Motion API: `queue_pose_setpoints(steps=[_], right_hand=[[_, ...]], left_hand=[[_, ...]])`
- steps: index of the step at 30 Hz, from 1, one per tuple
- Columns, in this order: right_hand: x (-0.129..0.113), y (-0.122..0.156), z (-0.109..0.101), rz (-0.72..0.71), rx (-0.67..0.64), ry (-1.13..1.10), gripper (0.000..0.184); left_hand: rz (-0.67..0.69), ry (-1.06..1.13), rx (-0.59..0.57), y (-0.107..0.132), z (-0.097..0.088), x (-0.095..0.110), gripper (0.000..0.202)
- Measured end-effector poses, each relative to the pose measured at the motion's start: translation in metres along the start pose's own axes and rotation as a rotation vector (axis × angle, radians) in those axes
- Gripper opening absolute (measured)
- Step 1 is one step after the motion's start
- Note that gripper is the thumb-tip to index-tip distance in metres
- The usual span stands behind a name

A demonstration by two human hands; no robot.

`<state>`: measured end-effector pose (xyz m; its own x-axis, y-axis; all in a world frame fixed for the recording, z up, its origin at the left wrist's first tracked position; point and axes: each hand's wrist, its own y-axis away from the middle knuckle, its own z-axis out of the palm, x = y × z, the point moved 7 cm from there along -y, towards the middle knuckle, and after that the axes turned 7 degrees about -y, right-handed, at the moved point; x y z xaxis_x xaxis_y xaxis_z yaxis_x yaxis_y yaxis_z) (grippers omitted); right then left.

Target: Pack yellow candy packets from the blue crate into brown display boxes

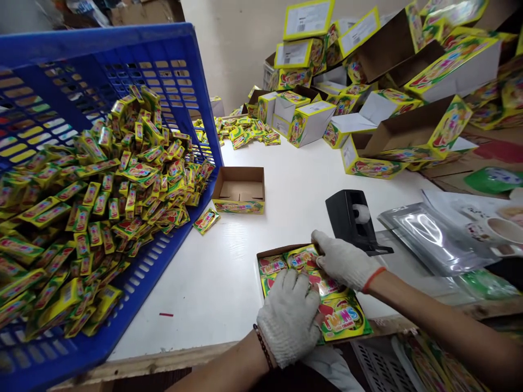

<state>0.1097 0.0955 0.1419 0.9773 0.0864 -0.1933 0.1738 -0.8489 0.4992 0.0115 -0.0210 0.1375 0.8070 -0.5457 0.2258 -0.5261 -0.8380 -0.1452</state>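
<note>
Both my hands wear white knit gloves. My left hand (289, 318) lies on a small yellow printed carton (343, 318) at the table's near edge, fingers bent over the packets inside. My right hand (342, 260) presses on the carton's far end, fingers curled on the packets (300, 257). The carton's flap with red lettering lies open toward me. An empty open carton (240, 190) stands further out on the white table (229, 272).
A tilted blue plastic crate (122, 60) full of small yellow packets fills the left. A black tape dispenser (354, 219) stands just beyond my right hand. Stacked yellow cartons (368, 109) crowd the back right. Clear plastic bags (433, 239) lie at right.
</note>
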Motion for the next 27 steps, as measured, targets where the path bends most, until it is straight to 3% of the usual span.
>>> queue_pose_setpoints(steps=[3,8,13,16,20,27], right_hand=[[-0.011,-0.001,0.004,-0.037,0.024,0.161,0.040],[-0.017,-0.006,0.002,-0.125,0.000,0.242,0.023],[-0.005,-0.008,-0.005,-0.051,0.084,0.135,0.027],[-0.001,-0.008,0.000,-0.098,0.054,-0.029,0.016],[0.001,-0.010,0.006,-0.154,0.047,-0.210,0.013],[-0.001,-0.004,0.017,-0.241,0.124,-0.115,0.021]], left_hand=[[0.004,-0.003,-0.002,-0.001,-0.001,-0.001,0.034],[0.000,0.006,-0.005,0.000,0.001,-0.002,0.036],[0.001,0.022,-0.011,-0.001,0.002,-0.003,0.034],[-0.001,0.014,-0.007,-0.001,0.001,-0.002,0.036],[-0.010,-0.011,0.008,0.000,0.001,-0.001,0.039],[-0.012,-0.003,0.010,-0.001,-0.002,-0.002,0.037]])
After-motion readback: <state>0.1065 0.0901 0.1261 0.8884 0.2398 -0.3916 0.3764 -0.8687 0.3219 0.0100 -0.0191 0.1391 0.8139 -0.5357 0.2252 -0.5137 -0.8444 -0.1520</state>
